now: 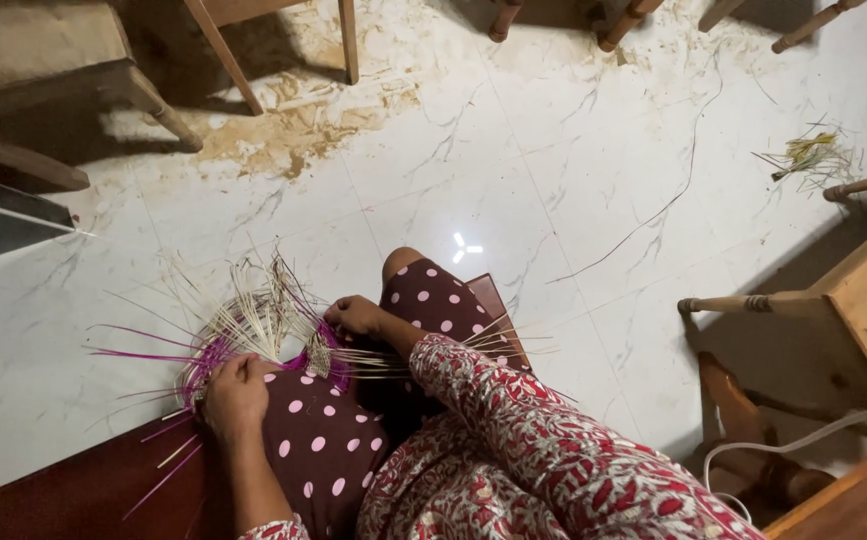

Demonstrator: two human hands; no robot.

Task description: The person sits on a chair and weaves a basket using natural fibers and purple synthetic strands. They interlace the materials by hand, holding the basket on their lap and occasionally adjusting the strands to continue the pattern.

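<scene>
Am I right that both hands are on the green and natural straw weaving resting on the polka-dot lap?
Not quite. The head view shows the dyed strips are purple, not green. Otherwise yes: left hand and right hand are on the straw weaving, which rests on the polka-dot lap.

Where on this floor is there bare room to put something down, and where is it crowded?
Bare tile lies ahead of the knee, between the chair legs at the top and the wooden stool on the right. Another patch lies left of the woven strips. It is crowded around the left hand and right hand, amid splayed strips.
</scene>
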